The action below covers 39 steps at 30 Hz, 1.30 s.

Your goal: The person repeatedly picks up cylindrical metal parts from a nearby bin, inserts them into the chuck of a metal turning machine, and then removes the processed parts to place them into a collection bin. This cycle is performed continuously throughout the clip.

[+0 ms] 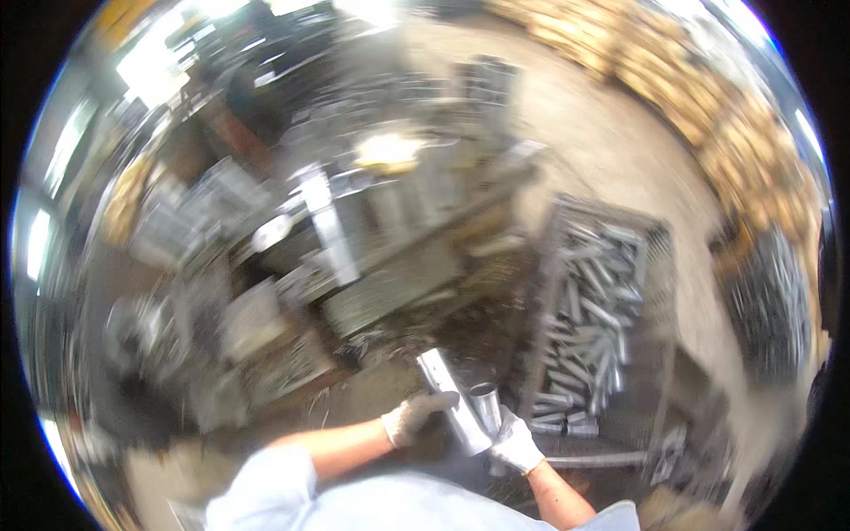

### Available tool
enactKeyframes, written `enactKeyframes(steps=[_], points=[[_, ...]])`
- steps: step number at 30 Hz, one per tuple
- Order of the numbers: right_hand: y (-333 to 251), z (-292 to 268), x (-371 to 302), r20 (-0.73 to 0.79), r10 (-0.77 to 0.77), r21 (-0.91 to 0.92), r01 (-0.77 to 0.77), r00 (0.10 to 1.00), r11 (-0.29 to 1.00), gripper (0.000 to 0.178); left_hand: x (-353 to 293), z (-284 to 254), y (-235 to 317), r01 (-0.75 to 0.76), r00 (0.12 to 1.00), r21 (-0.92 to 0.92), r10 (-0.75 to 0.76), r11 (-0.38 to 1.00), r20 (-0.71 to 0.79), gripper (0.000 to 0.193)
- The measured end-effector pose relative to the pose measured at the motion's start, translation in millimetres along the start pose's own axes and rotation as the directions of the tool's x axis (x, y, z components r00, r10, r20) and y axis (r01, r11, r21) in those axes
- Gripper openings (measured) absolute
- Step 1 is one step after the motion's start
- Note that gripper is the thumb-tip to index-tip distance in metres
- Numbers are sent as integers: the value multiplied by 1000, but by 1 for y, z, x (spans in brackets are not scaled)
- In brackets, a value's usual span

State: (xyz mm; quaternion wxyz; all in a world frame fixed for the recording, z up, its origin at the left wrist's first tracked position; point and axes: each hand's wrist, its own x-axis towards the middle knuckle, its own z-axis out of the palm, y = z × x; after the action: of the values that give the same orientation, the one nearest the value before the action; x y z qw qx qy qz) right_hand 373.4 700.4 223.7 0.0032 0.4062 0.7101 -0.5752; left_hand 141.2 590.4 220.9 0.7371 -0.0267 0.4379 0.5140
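My left hand (414,418), in a white glove with a dark palm side, is closed around a shiny metal tube (452,396) that tilts up and to the left in front of my body. Close to its right my right hand (516,444), also gloved, grips a shorter metal tube (485,407) whose open end faces up. The lower end of the longer tube comes near the right hand; I cannot tell whether they touch. Motion blur softens the whole picture.
A mesh-sided metal crate (666,292) full of loose short metal tubes (591,310) stands at the right. Ahead is a machine (390,288) with a long bed and an upright bright bar (329,226). Tan stacked bundles (673,80) line the far right.
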Motion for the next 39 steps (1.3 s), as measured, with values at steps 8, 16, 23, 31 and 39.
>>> enactKeyframes(steps=[8,16,23,31,39], points=[[-215,195,-4,393,-153,-215,252,907,943,64,-341,-197,11,-332,373,889,909,316,-184,37],[-334,352,34,468,-558,316,459,686,830,50,-462,-315,67,-532,70,754,907,385,-415,44],[-357,397,66,411,-570,-175,675,711,716,53,-407,-357,115,-244,116,901,933,359,-340,62],[-531,314,103,699,-675,14,939,237,344,29,-512,-358,154,25,-20,975,975,223,-222,55],[-625,562,214,885,401,13,849,235,-528,39,-551,-476,278,649,-313,757,932,71,181,70]])
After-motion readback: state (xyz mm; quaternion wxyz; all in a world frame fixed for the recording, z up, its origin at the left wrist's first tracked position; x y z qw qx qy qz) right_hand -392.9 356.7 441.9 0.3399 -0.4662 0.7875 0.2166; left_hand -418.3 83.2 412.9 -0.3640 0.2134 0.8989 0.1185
